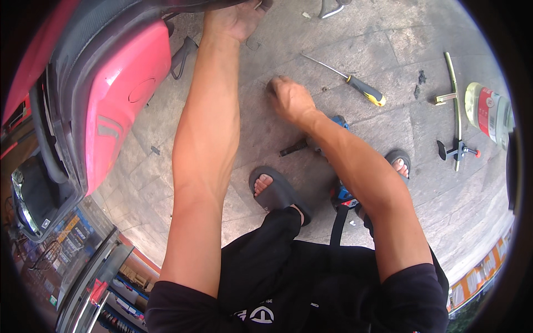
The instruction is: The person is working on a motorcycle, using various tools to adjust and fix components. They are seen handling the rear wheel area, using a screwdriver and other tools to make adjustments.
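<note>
My left hand [236,21] reaches up to the dark lower edge of a pink-red scooter [125,94]. Its fingertips are partly cut off by the frame, so I cannot tell what they grip. Lower and to the right, my right hand [294,101] is above the paving with its fingers curled in. Something dark shows at those fingertips, too small to name. Beneath my right forearm lies a blue and black power drill [345,195], partly hidden. A screwdriver [363,89] with a black and yellow handle rests on the ground to the right of that hand.
At the right, a bar clamp [456,111] lies near a clear plastic bottle [488,114] with a red label. My feet in black slides [280,194] stand on the grey paving. A glass display case [91,277] is at the lower left. Dark scraps [421,77] dot the ground.
</note>
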`<state>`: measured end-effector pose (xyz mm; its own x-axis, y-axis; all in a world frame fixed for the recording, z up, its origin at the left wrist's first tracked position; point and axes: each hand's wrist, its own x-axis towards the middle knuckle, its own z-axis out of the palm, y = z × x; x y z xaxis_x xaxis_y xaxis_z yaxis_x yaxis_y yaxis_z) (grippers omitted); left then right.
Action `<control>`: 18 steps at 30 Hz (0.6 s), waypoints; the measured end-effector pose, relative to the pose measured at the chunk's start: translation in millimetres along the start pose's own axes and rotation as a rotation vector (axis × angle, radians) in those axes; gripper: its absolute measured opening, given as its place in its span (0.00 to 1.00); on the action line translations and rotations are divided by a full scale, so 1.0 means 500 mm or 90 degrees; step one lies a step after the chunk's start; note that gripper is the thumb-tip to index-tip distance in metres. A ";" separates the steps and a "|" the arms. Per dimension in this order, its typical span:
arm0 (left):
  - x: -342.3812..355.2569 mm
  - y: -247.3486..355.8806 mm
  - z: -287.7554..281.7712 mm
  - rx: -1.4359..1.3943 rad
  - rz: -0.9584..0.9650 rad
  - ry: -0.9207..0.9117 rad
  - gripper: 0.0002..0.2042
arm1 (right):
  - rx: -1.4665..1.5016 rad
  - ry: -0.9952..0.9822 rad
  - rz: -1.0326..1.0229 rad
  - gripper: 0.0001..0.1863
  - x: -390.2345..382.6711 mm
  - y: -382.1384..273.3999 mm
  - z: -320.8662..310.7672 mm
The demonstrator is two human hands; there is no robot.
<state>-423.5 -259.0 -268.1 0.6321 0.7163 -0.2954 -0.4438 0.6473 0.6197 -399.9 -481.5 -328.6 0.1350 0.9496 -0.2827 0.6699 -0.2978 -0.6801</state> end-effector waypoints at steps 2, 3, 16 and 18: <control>0.006 0.001 -0.006 -0.016 -0.009 -0.044 0.12 | 0.155 0.116 0.051 0.12 0.026 0.001 -0.048; 0.007 0.000 -0.011 -0.024 -0.017 -0.065 0.12 | 0.231 0.170 0.084 0.12 0.044 0.002 -0.077; -0.035 -0.019 0.000 0.270 -0.069 0.160 0.14 | 0.488 0.408 0.040 0.14 0.177 -0.057 -0.207; -0.069 -0.042 0.009 0.282 -0.068 0.158 0.18 | 0.411 0.467 -0.015 0.14 0.176 -0.053 -0.197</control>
<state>-433.2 -298.6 -267.4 0.4661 0.7273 -0.5037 -0.0399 0.5860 0.8093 -333.8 -380.5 -268.7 0.6940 0.7157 0.0789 0.1795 -0.0658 -0.9816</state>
